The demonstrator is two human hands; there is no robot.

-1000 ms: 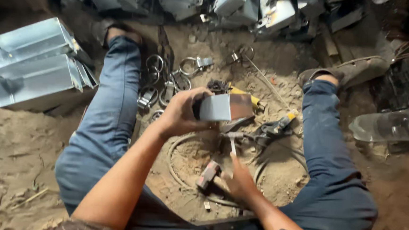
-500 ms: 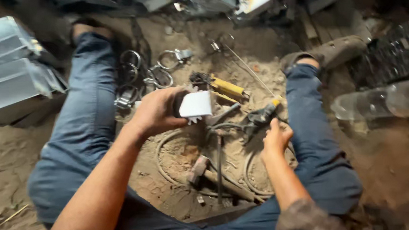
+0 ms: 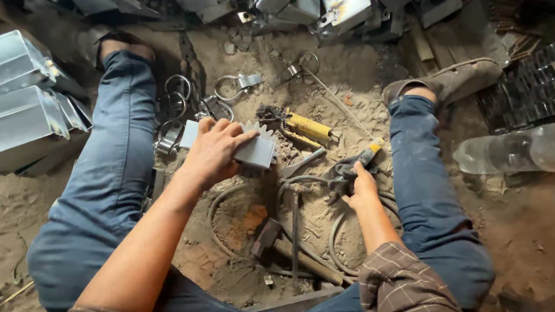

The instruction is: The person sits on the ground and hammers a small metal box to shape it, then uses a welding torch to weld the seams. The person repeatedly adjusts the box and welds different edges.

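Ground: you sit on a sandy dirt floor point(image 3: 4, 223) with legs spread, the work between your knees; stacked grey sheet-metal boxes point(image 3: 17, 105) lie beside your left leg, a clear plastic bottle point(image 3: 528, 152) beside your right.
Left hand: your left hand point(image 3: 217, 152) is closed over a small folded sheet-metal piece point(image 3: 255, 151) with a toothed upper edge, held just above the sand at the centre.
Right hand: your right hand point(image 3: 360, 187) is wrapped round the dark handles of snips point(image 3: 354, 167) with a yellow-tipped end; they are low, near the sand.
Small things: a hammer point(image 3: 266, 235) lies between your forearms; yellow-handled pliers point(image 3: 305, 129) and loose metal rings point(image 3: 175, 92) sit further out.
Risk: the toothed edge lies close to your left fingertips, so a slip of the grip could nick them; I judge the snips could also snag on the curved wire by your right wrist.
Change: a second ago your right hand rested down by the hammer; it has since moved up to the snips; the metal piece has stayed in your left hand.
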